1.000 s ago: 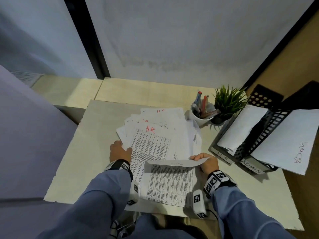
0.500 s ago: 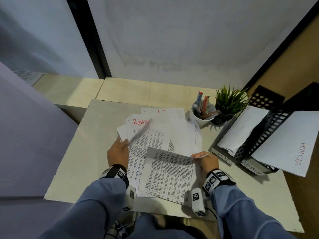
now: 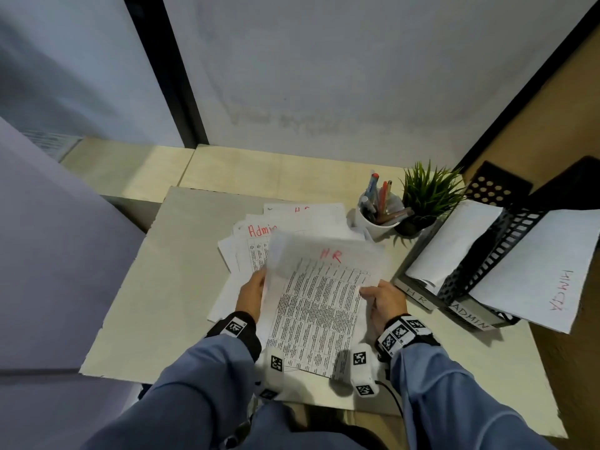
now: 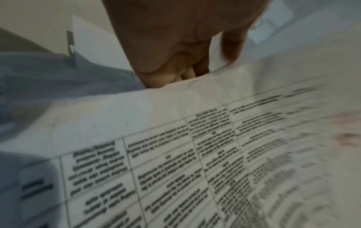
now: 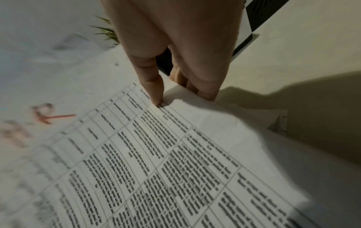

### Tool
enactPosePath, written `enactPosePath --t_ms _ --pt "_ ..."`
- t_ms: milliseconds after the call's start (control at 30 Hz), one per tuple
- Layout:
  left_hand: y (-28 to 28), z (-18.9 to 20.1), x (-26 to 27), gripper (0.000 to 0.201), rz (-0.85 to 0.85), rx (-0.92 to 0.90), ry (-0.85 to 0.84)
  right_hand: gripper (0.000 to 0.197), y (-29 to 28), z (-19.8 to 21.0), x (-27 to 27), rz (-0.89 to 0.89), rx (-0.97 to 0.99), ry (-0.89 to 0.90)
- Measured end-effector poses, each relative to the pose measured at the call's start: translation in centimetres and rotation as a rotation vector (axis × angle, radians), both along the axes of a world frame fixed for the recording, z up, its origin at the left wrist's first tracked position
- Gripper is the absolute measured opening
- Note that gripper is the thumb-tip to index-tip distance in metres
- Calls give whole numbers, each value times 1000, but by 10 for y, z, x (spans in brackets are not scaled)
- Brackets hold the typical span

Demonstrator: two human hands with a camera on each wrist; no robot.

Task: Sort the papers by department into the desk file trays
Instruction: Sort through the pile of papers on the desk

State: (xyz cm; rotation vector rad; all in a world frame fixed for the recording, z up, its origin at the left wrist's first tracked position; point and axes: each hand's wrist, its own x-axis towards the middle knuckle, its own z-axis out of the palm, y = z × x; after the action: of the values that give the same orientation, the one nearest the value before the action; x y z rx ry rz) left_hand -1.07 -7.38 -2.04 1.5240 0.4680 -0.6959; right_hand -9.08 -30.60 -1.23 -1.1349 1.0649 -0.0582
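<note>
A printed sheet headed "HR" in red is lifted above the desk, tilted, with one hand on each side edge. My left hand grips its left edge, with the fingers curled under the sheet. My right hand pinches the right edge, the thumb on top of the sheet and the fingers beneath. Behind it lies a fanned pile of papers, the top one headed "Admin". Black mesh file trays stand at the right, one labelled HR and one labelled ADMIN, each holding white sheets.
A white cup of pens and a small potted plant stand behind the pile, next to the trays. An "ADMIN" sheet sticks out of the right tray over the desk edge. A wall closes the back.
My left hand left the pile and took the sheet's left edge. The sheet that was folded over in my right hand now lies face up and raised between both hands, uncovering the Admin sheet.
</note>
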Motion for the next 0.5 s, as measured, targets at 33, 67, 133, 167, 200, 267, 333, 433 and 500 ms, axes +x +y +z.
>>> enactPosePath --t_ms 33,67,133,167,200,267,333,433,500 --pt "0 0 -2 77 -13 -44 18 18 1 1 0 11 -1 -1" --pt "-4 5 -3 86 -46 -71 -2 23 2 2 2 6 3 12" --pt "-16 28 -8 77 -149 -25 -138 48 4 6 7 -6 15 10" --pt "-21 37 -9 57 -173 20 -224 54 6 13 11 17 -12 -17" --pt "-27 46 -9 40 -170 49 -301 48 9 26 15 43 -81 -62" --pt "-35 68 -7 22 -144 113 -471 25 15 59 21 85 -281 -185" --pt "-41 91 -5 9 -105 113 -604 26 22 95 23 100 -426 -357" --pt "-42 108 -4 12 -26 72 -721 33 29 127 19 64 -496 -556" --pt "-38 104 -8 18 -60 102 -741 28 33 123 16 69 -503 -532"
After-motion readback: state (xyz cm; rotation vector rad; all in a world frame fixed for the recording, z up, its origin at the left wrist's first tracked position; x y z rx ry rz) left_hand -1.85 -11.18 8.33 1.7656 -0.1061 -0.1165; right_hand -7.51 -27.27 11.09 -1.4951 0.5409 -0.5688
